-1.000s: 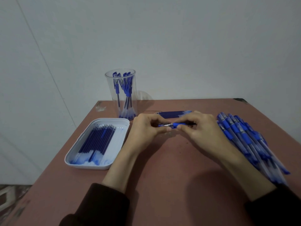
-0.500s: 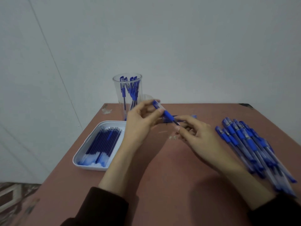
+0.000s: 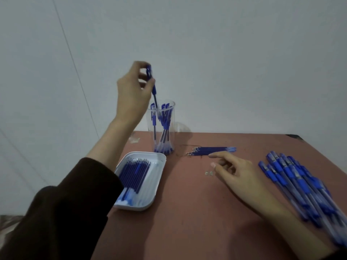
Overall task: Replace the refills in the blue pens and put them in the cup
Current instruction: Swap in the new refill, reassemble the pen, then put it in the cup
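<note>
My left hand (image 3: 131,94) is raised above the clear plastic cup (image 3: 163,128) and pinches a blue pen (image 3: 153,85) by its upper end. The pen hangs tip down, its point at the cup's rim. Several blue pens stand inside the cup. My right hand (image 3: 236,175) hovers low over the table with relaxed fingers and holds nothing. Beyond its fingertips lies a small row of loose blue refills (image 3: 210,151). A pile of blue pens (image 3: 304,186) lies on the table at the right, beside my right wrist.
A white tray (image 3: 157,186) holding several blue refills sits left of centre on the reddish-brown table (image 3: 187,222). A tiny metal bit (image 3: 208,173) lies near my right thumb. A pale wall stands behind the table.
My left hand lifted the pen from in front of me up over the cup and turned it tip down. My right hand let go of the pen and dropped toward the table.
</note>
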A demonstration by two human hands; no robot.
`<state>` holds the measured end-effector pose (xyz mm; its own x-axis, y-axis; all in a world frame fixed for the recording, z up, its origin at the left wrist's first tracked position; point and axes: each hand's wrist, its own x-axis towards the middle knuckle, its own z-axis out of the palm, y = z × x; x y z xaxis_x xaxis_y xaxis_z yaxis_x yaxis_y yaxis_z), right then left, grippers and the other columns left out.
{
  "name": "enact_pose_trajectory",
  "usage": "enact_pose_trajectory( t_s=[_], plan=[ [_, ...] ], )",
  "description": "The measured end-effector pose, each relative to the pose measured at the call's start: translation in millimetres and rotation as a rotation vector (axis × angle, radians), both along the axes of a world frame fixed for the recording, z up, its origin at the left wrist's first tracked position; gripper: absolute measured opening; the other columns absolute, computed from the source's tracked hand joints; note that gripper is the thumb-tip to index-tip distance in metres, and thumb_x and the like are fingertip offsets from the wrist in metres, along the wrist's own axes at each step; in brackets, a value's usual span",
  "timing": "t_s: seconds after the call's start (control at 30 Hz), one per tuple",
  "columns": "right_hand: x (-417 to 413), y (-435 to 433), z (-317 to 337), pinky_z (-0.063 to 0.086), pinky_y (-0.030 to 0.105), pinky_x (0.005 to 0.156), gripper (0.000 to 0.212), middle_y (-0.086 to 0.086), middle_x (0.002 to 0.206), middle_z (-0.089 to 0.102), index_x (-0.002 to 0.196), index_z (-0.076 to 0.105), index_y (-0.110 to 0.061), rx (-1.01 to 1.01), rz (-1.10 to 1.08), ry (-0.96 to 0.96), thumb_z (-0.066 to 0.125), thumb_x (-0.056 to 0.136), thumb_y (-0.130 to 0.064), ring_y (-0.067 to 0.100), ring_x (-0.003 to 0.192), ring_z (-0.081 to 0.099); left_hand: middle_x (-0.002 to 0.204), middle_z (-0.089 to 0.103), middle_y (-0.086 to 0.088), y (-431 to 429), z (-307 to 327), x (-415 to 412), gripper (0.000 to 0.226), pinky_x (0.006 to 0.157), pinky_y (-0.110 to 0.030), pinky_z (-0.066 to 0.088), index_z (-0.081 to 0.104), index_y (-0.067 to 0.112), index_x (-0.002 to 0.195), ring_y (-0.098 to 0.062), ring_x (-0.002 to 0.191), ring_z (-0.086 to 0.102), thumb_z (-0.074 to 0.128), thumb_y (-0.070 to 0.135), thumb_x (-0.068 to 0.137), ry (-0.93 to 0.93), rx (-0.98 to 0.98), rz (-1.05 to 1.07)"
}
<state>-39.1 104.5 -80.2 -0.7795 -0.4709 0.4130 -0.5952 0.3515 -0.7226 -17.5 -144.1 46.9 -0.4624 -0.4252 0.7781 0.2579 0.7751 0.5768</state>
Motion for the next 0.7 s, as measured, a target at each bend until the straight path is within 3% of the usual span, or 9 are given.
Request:
enact_pose_trajectory(
  t_s=[0.13,0.3,0.4,0.53,0.7],
  plan=[
    [-1.6,-0.1,-0.9,0.04,0.009,0.063,0.015,-0.009,0.07,0.064,0.099,0.068,-0.028,0.007,0.0,0.013,0.064,0.087,-0.02,0.002,0.07,0.055,0.083,0.069,-0.004,-4.5,-12.4,-14.8,0.028,0.068,-0.027,0.049,0.058,0.019,0.111,-0.022,0.076,0.066,0.061,0.009,0.085,-0.304,-0.125,0.115],
    [-4.4,-0.4,-3.8,0.041,0.012,0.062,0.015,-0.009,0.069,0.063,0.097,0.067,-0.032,0.032,0.016,0.035,0.064,0.087,-0.021,0.004,0.068,0.055,0.082,0.068,-0.011,-13.1,-3.5,-29.3,0.015,0.06,-0.026,0.042,0.071,0.013,0.089,-0.023,0.07,0.061,0.068,0.006,0.077,-0.616,-0.154,0.165],
    [-5.9,-0.1,-4.3,0.04,0.011,0.061,0.016,-0.009,0.067,0.062,0.095,0.067,-0.034,0.023,0.02,0.041,0.064,0.087,-0.02,0.004,0.067,0.054,0.084,0.07,-0.012,-15.1,0.9,-33.7,0.013,0.064,-0.028,0.047,0.074,0.011,0.083,-0.026,0.078,0.064,0.065,0.005,0.077,-0.73,-0.161,0.143],
    [-8.9,2.6,-3.4,0.04,0.01,0.062,0.015,-0.006,0.07,0.062,0.094,0.067,-0.033,0.038,-0.014,0.069,0.063,0.087,-0.02,0.004,0.069,0.054,0.097,0.071,-0.009,-6.3,0.0,-32.2,0.02,0.08,-0.033,0.053,0.073,0.01,0.097,-0.026,0.091,0.065,0.057,0.015,0.086,-0.654,-0.208,0.14],
    [-16.8,10.2,-3.1,0.041,0.015,0.063,0.014,-0.009,0.072,0.062,0.095,0.069,-0.029,0.063,-0.158,0.143,0.063,0.086,-0.021,0.006,0.068,0.054,0.099,0.072,-0.001,41.9,-28.2,-6.7,0.023,0.078,-0.024,0.041,0.072,0.015,0.103,-0.019,0.1,0.06,0.054,0.019,0.089,-0.331,-0.272,0.07]
  ],
)
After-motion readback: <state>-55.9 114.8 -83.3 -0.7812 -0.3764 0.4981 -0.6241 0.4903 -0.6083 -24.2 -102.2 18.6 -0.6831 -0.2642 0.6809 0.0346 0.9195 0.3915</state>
